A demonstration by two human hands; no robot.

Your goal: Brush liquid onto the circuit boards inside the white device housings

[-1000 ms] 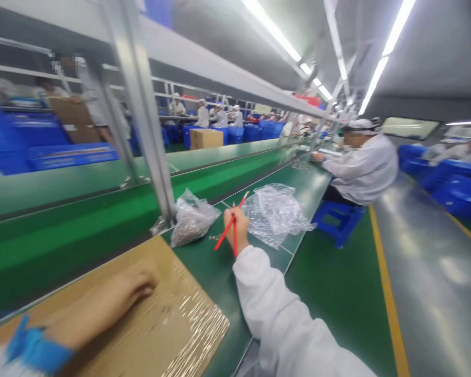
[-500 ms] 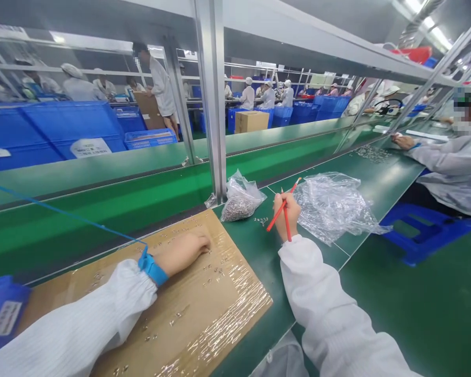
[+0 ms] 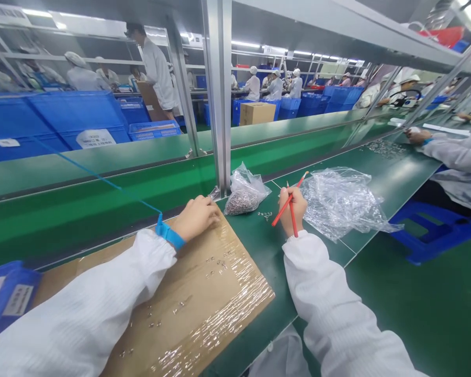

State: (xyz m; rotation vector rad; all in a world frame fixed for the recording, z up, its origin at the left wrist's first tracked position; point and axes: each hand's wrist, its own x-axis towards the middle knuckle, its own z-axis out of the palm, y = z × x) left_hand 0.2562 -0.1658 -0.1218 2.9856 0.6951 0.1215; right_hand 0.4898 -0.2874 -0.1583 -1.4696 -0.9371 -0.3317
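Note:
My right hand (image 3: 293, 210) is closed around a pair of red sticks (image 3: 288, 207), their tips close to a few tiny metal parts on the green bench. My left hand (image 3: 198, 215) rests with fingers curled at the far corner of a cardboard sheet (image 3: 188, 314) wrapped in clear tape, strewn with several small metal parts. Whether anything is in those fingers is hidden. A blue wrist strap (image 3: 169, 235) with a cord sits on my left wrist. A plastic bag of small parts (image 3: 245, 192) lies just beyond both hands. A crumpled clear bag (image 3: 339, 201) lies right of my right hand.
An aluminium post (image 3: 219, 99) rises behind the bag. A green conveyor belt (image 3: 82, 209) runs past the bench. A person in white sits at the right (image 3: 453, 162) over a blue stool (image 3: 435, 233). Blue crates (image 3: 63, 123), a cardboard box (image 3: 257, 112) and other workers fill the background.
The view has swung left and down. My left hand slid forward along the cardboard to its far corner. My right hand kept the red sticks in about the same spot.

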